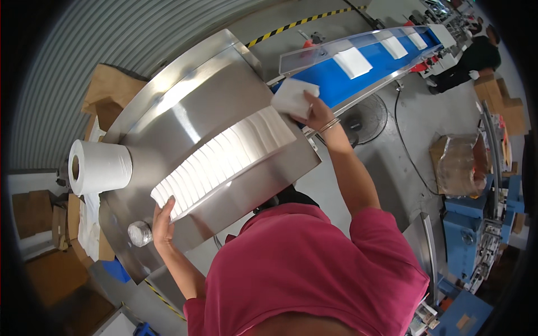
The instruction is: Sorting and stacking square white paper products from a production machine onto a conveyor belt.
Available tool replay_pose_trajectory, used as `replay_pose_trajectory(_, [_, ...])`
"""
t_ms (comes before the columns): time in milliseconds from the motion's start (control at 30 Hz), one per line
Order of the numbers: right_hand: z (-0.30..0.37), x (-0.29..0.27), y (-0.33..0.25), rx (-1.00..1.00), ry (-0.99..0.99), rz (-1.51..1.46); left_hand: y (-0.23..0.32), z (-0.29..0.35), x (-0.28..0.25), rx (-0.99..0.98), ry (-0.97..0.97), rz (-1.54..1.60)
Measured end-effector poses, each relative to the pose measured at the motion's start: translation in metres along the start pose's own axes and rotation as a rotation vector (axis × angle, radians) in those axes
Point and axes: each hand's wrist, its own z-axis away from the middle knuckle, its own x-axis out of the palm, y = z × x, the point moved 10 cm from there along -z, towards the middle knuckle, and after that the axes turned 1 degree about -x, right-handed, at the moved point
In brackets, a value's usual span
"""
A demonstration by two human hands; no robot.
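Note:
A long row of folded white tissue stacks (pixel 224 159) lies in a channel on a steel table (pixel 185 101). My left hand (pixel 163 223) presses flat against the near end of that row. My right hand (pixel 315 112) is raised at the far end and grips one white tissue stack (pixel 292 96) just above the lower end of a blue conveyor belt (pixel 364 70). Three separate white stacks (pixel 352 61) ride on the belt farther along.
A large white paper roll (pixel 101 166) stands at the table's left edge, a small wrapped roll (pixel 139 233) near its front. A floor fan (pixel 365 119) sits under the conveyor. Cardboard boxes (pixel 109 92), a wrapped box (pixel 457 162), blue machinery (pixel 468 235) and another person (pixel 476 59) surround the station.

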Motion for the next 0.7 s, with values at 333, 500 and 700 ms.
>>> replay_pose_trajectory(333, [0.057, 0.087, 0.025, -0.173, -0.253, 0.825, -0.002, -0.006, 0.004, -0.015, -0.014, -0.035])
replay_pose_trajectory(500, [0.053, 0.085, 0.023, -0.097, -0.308, 0.835, -0.002, -0.007, 0.003, -0.012, -0.013, -0.037])
replay_pose_trajectory(700, [0.027, 0.039, 0.003, -0.28, -0.171, 1.33, -0.007, -0.004, 0.002, -0.036, 0.007, -0.029])
